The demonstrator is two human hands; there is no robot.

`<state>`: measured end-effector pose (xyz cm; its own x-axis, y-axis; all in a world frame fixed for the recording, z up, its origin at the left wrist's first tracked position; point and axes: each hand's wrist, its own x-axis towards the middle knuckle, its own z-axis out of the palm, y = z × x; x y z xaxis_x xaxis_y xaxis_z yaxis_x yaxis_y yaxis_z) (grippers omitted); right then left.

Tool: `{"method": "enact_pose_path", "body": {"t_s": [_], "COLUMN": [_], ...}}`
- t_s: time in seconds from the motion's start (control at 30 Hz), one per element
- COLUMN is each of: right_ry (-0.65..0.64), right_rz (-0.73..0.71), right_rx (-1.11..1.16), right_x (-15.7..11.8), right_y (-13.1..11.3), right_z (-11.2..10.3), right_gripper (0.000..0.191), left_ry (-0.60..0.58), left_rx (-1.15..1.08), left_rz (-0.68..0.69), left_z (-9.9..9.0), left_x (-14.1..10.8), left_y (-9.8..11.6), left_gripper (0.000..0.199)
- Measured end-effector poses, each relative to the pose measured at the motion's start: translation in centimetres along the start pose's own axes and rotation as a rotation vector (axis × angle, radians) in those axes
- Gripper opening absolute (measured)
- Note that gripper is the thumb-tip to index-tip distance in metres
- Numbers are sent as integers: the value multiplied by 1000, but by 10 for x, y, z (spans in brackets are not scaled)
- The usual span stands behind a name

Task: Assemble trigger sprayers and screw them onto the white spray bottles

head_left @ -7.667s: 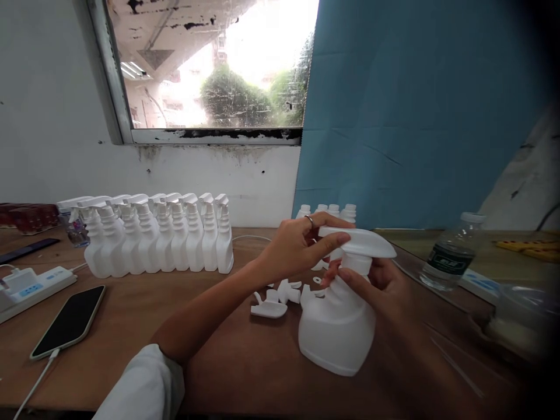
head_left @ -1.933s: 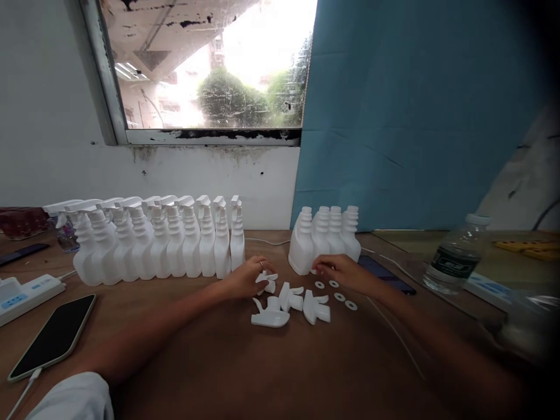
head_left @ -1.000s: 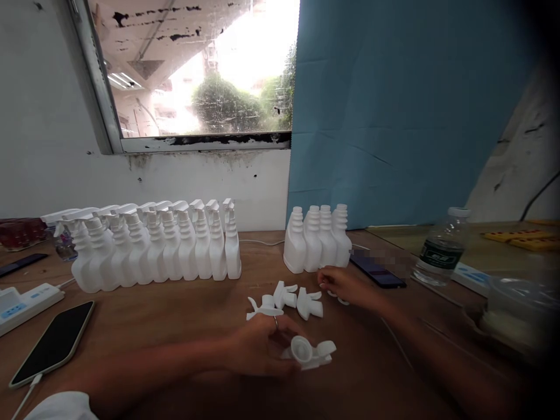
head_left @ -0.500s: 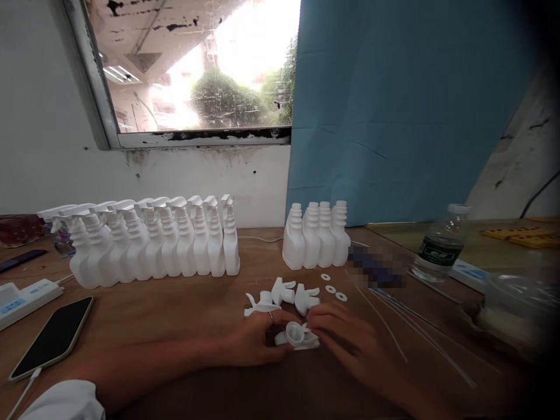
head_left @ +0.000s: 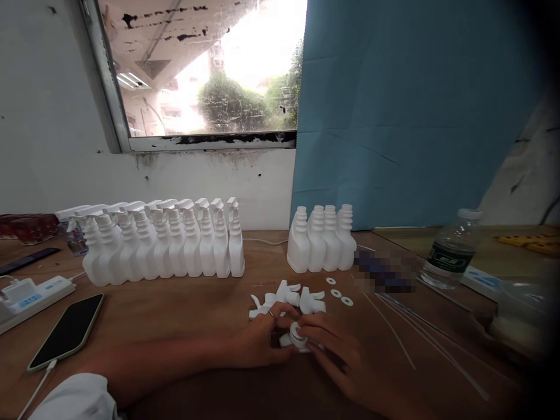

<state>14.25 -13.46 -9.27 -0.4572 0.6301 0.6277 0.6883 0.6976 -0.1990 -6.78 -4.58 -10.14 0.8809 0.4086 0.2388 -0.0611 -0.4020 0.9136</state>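
Note:
My left hand (head_left: 265, 338) grips a white trigger spray head (head_left: 286, 339) from its left side, its round collar turned up. The fingers of my right hand (head_left: 330, 344) are closed at that collar's mouth, on what looks like a small white washer (head_left: 297, 330), mostly covered by the fingertips. Just beyond my hands lie more spray heads: one by my left fingers (head_left: 261, 303), one in the middle (head_left: 286, 291) and one to the right (head_left: 312, 300). Three flat white washers (head_left: 336, 293) rest on the table to their right.
White bottles with spray heads (head_left: 175, 248) form a row at back left; several open-necked bottles (head_left: 321, 245) stand right of them. A phone (head_left: 67, 332) and power strip (head_left: 39, 297) lie left. Thin clear tubes (head_left: 420, 326), a water bottle (head_left: 450, 251) and a plastic cup (head_left: 520, 315) are right.
My right fingers have moved left and over the collar's mouth, which showed open before. My left hand keeps its hold on the spray head. The whole view has shifted slightly.

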Motion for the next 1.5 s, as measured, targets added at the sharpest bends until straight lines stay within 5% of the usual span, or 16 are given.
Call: {"method": "enact_pose_path", "body": {"t_s": [0.33, 0.7, 1.13, 1.5], "right_ry": [41, -51, -20, -28], "right_rz": [-85, 57, 9, 11], "right_rx": [-83, -102, -30, -71], "right_x": [-5, -4, 0, 1], "right_y": [6, 1, -1, -3], "right_z": [2, 4, 2, 5], "right_gripper": [34, 28, 16, 17], "left_ry": [38, 46, 9, 10], "left_rx": [55, 527, 829, 874], "left_rz": [-9, -28, 389, 401], "left_z": [0, -1, -3, -6], "left_x": [-2, -9, -7, -3], "left_y": [11, 16, 4, -5], "left_gripper": [34, 29, 40, 27]}}
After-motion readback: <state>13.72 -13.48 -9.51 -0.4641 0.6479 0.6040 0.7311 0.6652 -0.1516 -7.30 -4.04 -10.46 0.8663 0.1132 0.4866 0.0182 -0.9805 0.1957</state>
